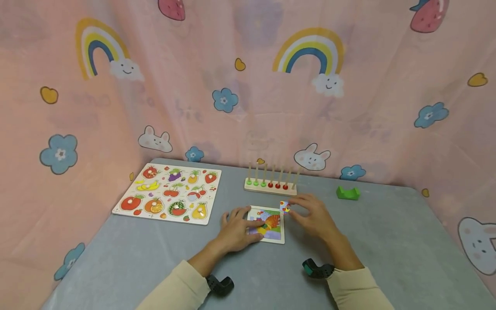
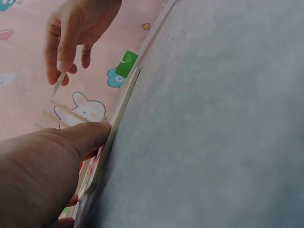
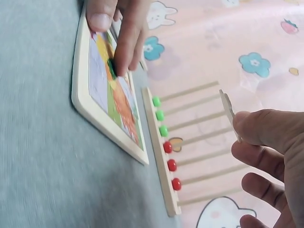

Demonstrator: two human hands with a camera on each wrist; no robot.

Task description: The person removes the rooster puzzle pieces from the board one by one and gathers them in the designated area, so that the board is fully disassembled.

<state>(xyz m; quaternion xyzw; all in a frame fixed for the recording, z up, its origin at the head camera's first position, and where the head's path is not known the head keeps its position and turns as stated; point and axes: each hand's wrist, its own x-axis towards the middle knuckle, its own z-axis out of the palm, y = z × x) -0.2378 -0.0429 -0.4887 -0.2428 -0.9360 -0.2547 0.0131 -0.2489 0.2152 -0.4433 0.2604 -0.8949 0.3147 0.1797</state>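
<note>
My left hand (image 1: pixel 235 231) rests on a small wooden jigsaw puzzle (image 1: pixel 284 237), fingers spread over its left part. The puzzle lies flat and shows a colourful picture inside a pale frame; my hand hides part of it. In the left wrist view the thumb touches the frame's edge (image 2: pixel 124 99). My right hand (image 1: pixel 315 217) pinches a thin, colourful puzzle piece (image 1: pixel 284 207) between thumb and fingertips, above the puzzle's upper right corner. The right wrist view shows the piece (image 3: pixel 228 109) edge-on, held clear of the puzzle.
Behind the puzzle stands a wooden peg rack (image 1: pixel 270 187) with upright rods and green and red beads. A fruit peg board (image 1: pixel 162 218) lies to the left. To the back right sits a green block (image 1: pixel 348 193). A patterned curtain (image 1: pixel 255 86) hangs behind the grey table (image 1: pixel 387 241).
</note>
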